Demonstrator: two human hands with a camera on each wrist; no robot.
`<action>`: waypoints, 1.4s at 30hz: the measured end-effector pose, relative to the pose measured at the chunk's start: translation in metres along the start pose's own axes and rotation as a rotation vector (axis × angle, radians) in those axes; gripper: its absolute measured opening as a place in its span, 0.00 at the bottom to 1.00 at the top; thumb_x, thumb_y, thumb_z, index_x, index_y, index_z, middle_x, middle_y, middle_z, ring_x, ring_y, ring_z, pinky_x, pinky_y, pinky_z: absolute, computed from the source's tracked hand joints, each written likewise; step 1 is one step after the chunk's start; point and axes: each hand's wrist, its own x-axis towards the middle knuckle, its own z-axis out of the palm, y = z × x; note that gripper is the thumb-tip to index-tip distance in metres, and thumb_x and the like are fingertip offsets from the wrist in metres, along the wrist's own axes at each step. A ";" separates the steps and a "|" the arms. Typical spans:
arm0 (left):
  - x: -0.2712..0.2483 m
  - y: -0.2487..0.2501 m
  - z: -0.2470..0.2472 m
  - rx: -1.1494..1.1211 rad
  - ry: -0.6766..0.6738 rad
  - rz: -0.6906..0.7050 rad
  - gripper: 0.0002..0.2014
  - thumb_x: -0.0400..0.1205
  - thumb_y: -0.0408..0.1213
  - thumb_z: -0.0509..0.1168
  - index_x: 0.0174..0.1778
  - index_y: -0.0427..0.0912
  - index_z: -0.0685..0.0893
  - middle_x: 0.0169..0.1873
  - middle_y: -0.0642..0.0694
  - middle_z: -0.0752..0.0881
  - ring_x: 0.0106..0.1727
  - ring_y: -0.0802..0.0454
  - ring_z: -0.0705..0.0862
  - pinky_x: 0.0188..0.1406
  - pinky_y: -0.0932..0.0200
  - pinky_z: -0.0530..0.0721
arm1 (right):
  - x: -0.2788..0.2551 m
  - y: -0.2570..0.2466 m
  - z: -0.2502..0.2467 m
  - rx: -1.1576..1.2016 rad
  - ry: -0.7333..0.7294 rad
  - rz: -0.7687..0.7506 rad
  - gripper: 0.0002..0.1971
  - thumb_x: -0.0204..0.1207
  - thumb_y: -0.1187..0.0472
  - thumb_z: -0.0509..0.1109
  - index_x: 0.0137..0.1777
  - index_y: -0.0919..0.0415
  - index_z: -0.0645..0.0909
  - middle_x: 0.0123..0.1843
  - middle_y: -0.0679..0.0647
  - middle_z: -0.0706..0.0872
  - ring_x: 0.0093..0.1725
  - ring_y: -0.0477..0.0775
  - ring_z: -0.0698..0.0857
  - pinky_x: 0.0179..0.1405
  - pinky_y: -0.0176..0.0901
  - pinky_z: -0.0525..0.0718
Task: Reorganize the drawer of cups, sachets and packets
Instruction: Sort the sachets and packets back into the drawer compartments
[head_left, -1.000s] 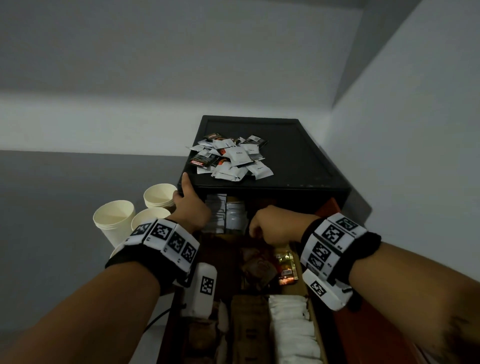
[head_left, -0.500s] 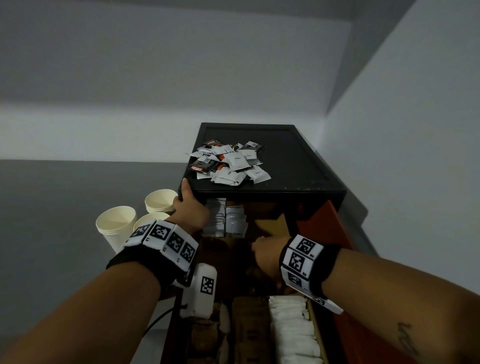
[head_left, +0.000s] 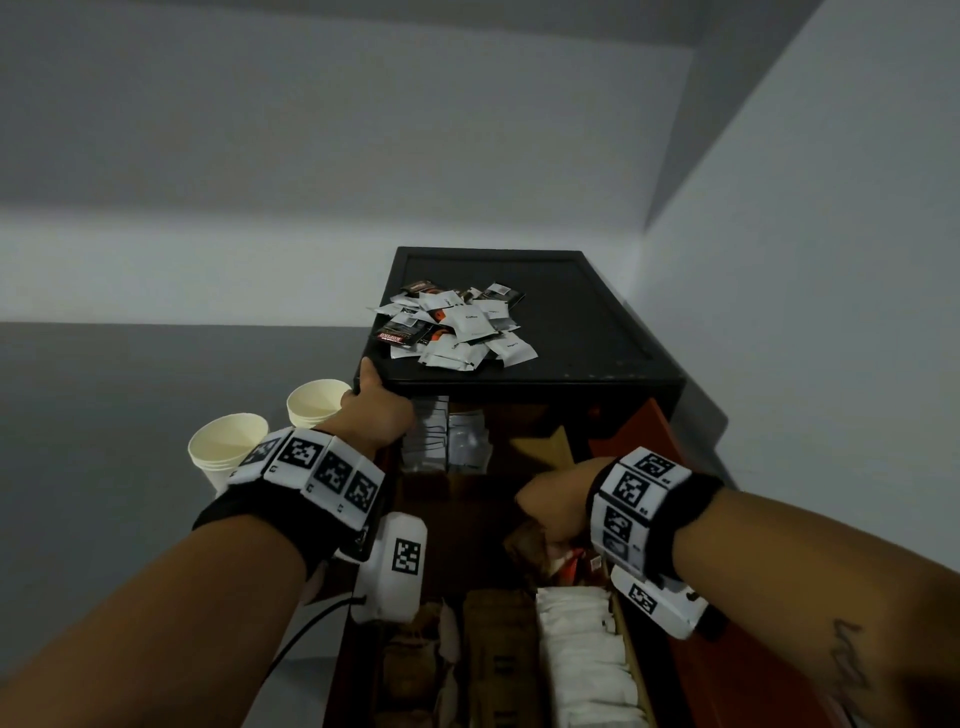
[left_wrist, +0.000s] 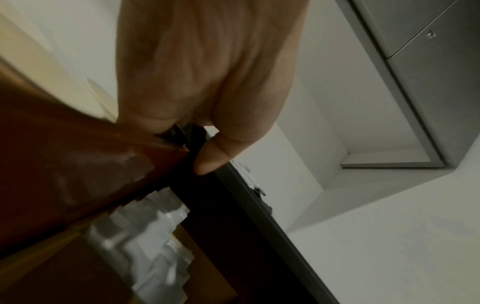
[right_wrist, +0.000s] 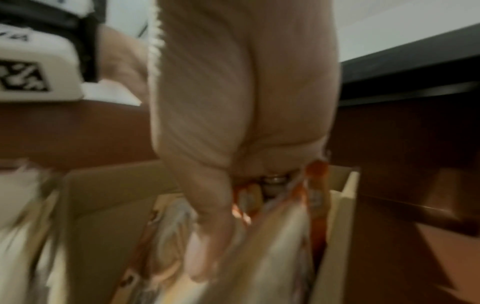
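The open red-brown drawer (head_left: 639, 431) holds rows of white sachets (head_left: 587, 660), brown packets (head_left: 498, 654) and orange-and-cream packets (head_left: 569, 564). My left hand (head_left: 382, 405) grips the front left corner of the black cabinet top (head_left: 582, 332), thumb on top; in the left wrist view the thumb (left_wrist: 215, 156) presses the black edge (left_wrist: 259, 205). My right hand (head_left: 550, 525) reaches down into a mid-drawer compartment. The blurred right wrist view shows that hand (right_wrist: 241, 205) with thumb and curled fingers closed on the orange-and-cream packets (right_wrist: 280, 242).
A loose pile of white and dark sachets (head_left: 457, 327) lies on the black top. Paper cups (head_left: 228, 452) (head_left: 317, 402) stand left of the cabinet. More white sachets (head_left: 447, 441) stand at the drawer's back. A wall runs close on the right.
My right hand has drawn back from the rear of the drawer toward me and dipped into the orange packets. The left hand stays on the cabinet corner.
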 end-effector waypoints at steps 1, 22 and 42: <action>-0.005 0.004 -0.004 0.002 -0.017 -0.006 0.54 0.54 0.36 0.63 0.81 0.54 0.52 0.72 0.33 0.67 0.68 0.30 0.73 0.66 0.34 0.76 | -0.005 0.002 -0.004 0.069 0.018 -0.023 0.17 0.73 0.64 0.73 0.61 0.67 0.78 0.50 0.59 0.83 0.47 0.55 0.79 0.44 0.45 0.78; -0.113 0.043 0.004 -0.800 -0.702 0.224 0.12 0.75 0.30 0.63 0.54 0.35 0.81 0.37 0.40 0.89 0.34 0.51 0.88 0.29 0.65 0.85 | -0.084 0.016 -0.052 1.333 0.971 -0.156 0.17 0.72 0.67 0.74 0.50 0.43 0.74 0.46 0.54 0.86 0.43 0.49 0.87 0.38 0.40 0.85; -0.108 0.039 0.011 -0.864 -0.523 0.149 0.08 0.82 0.24 0.60 0.52 0.38 0.79 0.39 0.41 0.90 0.35 0.50 0.90 0.33 0.61 0.86 | -0.083 0.015 -0.049 1.754 1.190 -0.111 0.07 0.80 0.65 0.65 0.44 0.54 0.81 0.43 0.50 0.90 0.44 0.48 0.90 0.38 0.38 0.87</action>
